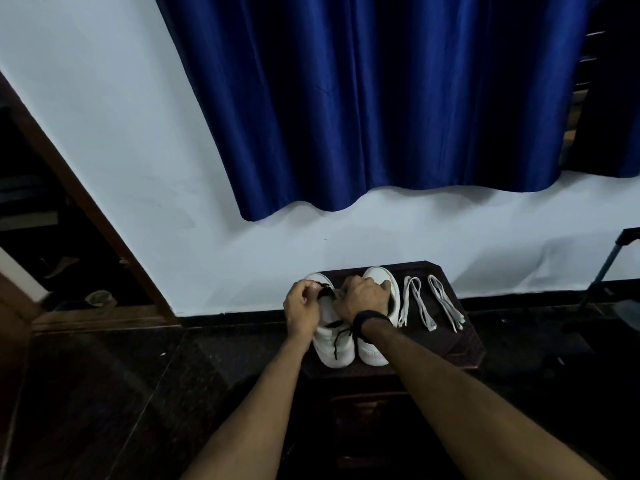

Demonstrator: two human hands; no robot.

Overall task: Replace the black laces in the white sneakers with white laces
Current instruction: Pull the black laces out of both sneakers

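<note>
From the head view, two white sneakers are standing side by side on a small dark tabletop (464, 344) set against a pale wall, their toes pointing toward the person. The left sneaker (334, 344) is carrying a black lace (337, 336), loosened, with a loose end trailing down over its front. The left hand (302, 311) is curling its fingers (306, 289) and pinching the black lace at the upper part of this shoe. The right hand (360, 297), a dark band on its wrist, is reaching across the right sneaker (375, 353), fingers bent down toward the same lace; whether they are clamping it I cannot tell. Just right of the shoes, two white laces (431, 303) are lying folded on the tabletop. A blue curtain (381, 98) is hanging above.
</note>
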